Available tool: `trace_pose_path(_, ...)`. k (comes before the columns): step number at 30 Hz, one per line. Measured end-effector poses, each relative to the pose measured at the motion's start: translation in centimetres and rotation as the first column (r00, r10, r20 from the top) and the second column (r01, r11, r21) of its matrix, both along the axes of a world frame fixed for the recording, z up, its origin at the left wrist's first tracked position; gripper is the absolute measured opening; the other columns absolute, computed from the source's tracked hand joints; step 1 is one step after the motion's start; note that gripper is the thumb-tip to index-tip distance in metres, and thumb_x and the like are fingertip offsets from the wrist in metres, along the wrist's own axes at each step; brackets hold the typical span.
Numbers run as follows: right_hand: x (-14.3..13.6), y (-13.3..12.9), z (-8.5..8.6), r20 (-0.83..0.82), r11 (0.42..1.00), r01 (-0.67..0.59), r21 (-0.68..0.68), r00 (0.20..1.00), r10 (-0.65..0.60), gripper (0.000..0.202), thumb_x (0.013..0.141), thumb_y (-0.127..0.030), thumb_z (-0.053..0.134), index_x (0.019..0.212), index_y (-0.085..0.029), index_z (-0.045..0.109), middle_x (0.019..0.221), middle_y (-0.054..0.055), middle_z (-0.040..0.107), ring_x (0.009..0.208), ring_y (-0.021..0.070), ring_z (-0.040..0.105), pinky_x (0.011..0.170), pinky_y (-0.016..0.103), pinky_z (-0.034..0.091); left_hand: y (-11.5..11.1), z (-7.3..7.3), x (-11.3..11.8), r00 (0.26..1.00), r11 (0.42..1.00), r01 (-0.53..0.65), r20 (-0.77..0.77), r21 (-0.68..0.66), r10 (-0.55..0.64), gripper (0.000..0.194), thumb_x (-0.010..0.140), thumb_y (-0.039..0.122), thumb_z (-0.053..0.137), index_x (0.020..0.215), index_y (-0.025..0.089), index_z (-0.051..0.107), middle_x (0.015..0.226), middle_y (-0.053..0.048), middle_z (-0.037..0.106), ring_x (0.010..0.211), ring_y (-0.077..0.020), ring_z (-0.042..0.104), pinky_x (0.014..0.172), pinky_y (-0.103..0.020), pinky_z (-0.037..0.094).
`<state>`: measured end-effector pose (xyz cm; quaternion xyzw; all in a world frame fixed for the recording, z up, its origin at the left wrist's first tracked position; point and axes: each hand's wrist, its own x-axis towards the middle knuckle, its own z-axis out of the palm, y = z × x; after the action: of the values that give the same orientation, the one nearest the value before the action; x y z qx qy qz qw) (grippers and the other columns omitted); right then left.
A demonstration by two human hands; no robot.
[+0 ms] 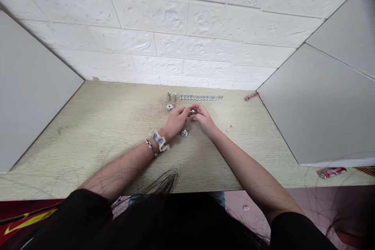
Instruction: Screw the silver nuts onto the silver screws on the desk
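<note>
Left side: grey panel [35, 86] standing on the wooden tabletop [96, 121]. Chain bracelet [150, 146] and lace-edged scrunchie [159, 139] on the left wrist. Two small upright metal stacks [168, 96] near the wall [172, 54], side by side; round washer stack [169, 107] nearer the person, just beside the left hand [177, 120]. Left hand: fingers bunched, tips pinching one end of a small silvery metal part [192, 111]. Bolt with a wide washer [184, 133] stands on the tabletop, between the forearms. Row of small bolts [201, 97] runs left-right beyond the hands, lined up close. Right hand [204, 120]: thumb and fingers curled around the part's other end, slightly apart; can't tell if they grip it. Far right: one red battery [251, 96] by the right panel's [319, 97] back corner, another red cylinder [332, 172] near the front edge.
</note>
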<state>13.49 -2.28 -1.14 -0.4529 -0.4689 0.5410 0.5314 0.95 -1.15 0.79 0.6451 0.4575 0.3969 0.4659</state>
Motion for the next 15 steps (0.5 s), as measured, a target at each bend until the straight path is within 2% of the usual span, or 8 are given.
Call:
trace_pose_path(4, -0.18, -0.05, -0.33, 0.023, 0.995, 0.09, -0.047, 0.996, -0.089, 0.021, 0.066, -0.037, 0.055, 0.075, -0.021, 0.047, 0.074, -0.003, 0.052, 0.073, 0.013, 0.052, 0.062, 0.026, 0.041, 0.13, -0.17, -0.09, 1.0, 1.0, -0.011, -0.004, 0.015, 0.011, 0.037, 0.081, 0.038, 0.043, 0.051, 0.017, 0.044, 0.048, 0.003, 0.042, 0.049, -0.009, 0.038, 0.051, -0.024, 0.029)
trace_pose_path(6, -0.3, -0.15, -0.37, 0.087, 0.993, 0.114, -0.044, 0.99, -0.11, 0.032, 0.069, -0.052, 0.053, 0.067, -0.021, 0.046, 0.068, -0.002, 0.051, 0.069, 0.013, 0.051, 0.061, 0.026, 0.042, 0.17, -0.23, -0.12, 1.0, 1.0, -0.011, 0.0, 0.027, 0.011, 0.038, 0.081, 0.039, 0.043, 0.051, 0.017, 0.044, 0.048, 0.003, 0.043, 0.049, -0.0089, 0.038, 0.052, -0.024, 0.03)
trace_pose_path(9, -0.41, -0.32, -0.25, 0.187, 0.993, 0.115, -0.008, 0.976, -0.112, 0.05, 0.069, -0.068, 0.048, 0.056, -0.02, 0.045, 0.057, -0.001, 0.046, 0.06, 0.0121, 0.046, 0.059, 0.027, 0.04, 0.13, -0.17, -0.1, 1.0, 1.0, -0.011, 0.002, 0.029, 0.011, 0.037, 0.081, 0.04, 0.043, 0.052, 0.017, 0.047, 0.048, 0.003, 0.044, 0.049, -0.0092, 0.039, 0.053, -0.024, 0.031)
trace_pose_path(12, -0.42, -0.41, -0.11, 0.199, 0.994, 0.105, -0.003, 0.975, -0.102, 0.056, 0.067, -0.074, 0.044, 0.053, -0.019, 0.044, 0.053, -0.001, 0.044, 0.057, 0.0116, 0.044, 0.058, 0.027, 0.039, -0.03, 0.1, -0.05, 1.0, 1.0, 0.009, 0.01, 0.018, -0.009, 0.037, 0.081, 0.039, 0.043, 0.052, 0.016, 0.05, 0.048, 0.003, 0.045, 0.049, -0.0094, 0.04, 0.053, -0.024, 0.033)
trace_pose_path(15, -0.35, -0.35, -0.15, 0.196, 0.996, 0.083, -0.013, 0.977, -0.079, 0.056, 0.067, -0.073, 0.045, 0.054, -0.019, 0.047, 0.055, -0.001, 0.045, 0.056, 0.0112, 0.043, 0.058, 0.027, 0.039, -0.15, 0.35, -0.04, 0.999, 0.999, 0.046, 0.025, 0.001, -0.046, 0.037, 0.081, 0.039, 0.043, 0.053, 0.016, 0.052, 0.048, 0.003, 0.047, 0.048, -0.0093, 0.041, 0.052, -0.023, 0.033)
